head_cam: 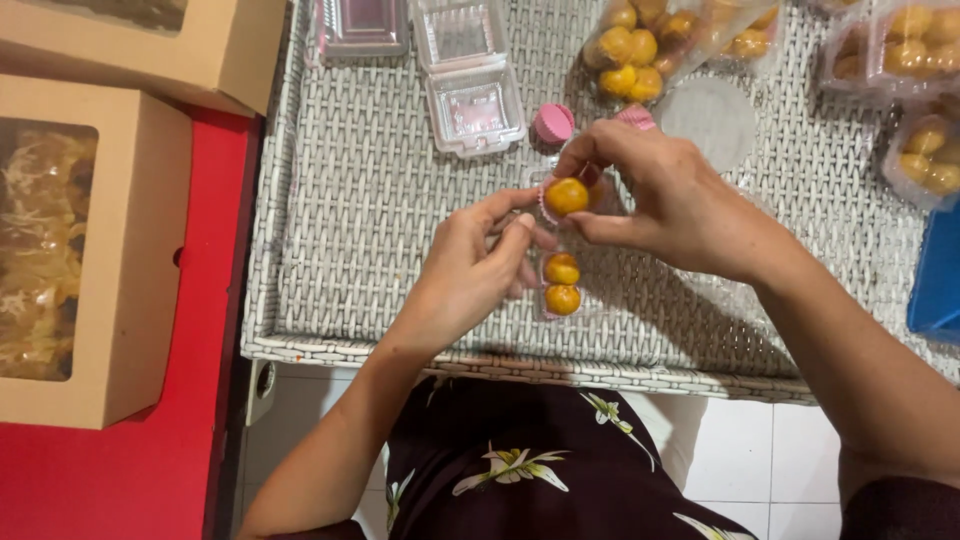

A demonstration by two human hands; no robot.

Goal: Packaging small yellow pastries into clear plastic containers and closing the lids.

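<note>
My right hand (672,200) pinches a pink paper cup holding a round golden pastry ball (566,195) above a clear plastic box (562,285). Two more pastry balls (562,283) sit in that box, one behind the other. My left hand (480,265) is at the box's left side, its fingertips touching the box and the cup's lower edge. Both hands hover over a white woven table (380,220).
An open empty clear clamshell box (470,85) and a stack of pink paper cups (552,123) lie behind the hands. Bags and boxes of pastry balls (640,45) crowd the far right. Brown windowed cartons (95,250) rest on a red surface at left. A blue object (938,275) is at the right edge.
</note>
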